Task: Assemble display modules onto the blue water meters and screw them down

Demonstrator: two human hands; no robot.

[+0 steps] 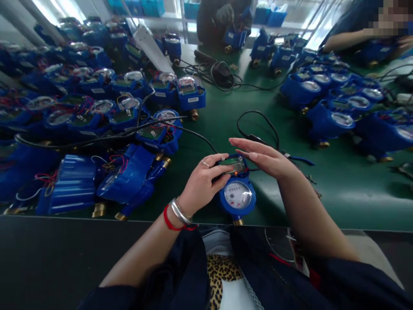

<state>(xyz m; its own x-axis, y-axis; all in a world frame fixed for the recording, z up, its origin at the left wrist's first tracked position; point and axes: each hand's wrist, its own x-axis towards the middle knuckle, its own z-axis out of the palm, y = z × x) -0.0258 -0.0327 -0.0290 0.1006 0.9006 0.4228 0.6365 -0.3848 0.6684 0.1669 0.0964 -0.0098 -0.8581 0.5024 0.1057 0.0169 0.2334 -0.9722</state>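
A blue water meter with a round clear dial and a brass fitting lies at the table's front edge before me. At its far end a green circuit board shows, with a small orange light lit. My left hand rests over the left side of that board, fingers stretched across it. Just above and right of the board my right hand hovers, fingers straight and holding nothing. A black cable runs from the left toward the board. Another cable loops behind my right hand.
Rows of open blue meters with loose wires fill the left of the green table. More meters stand at the right. A black adapter with tangled cables lies farther back. Two other people work across the table.
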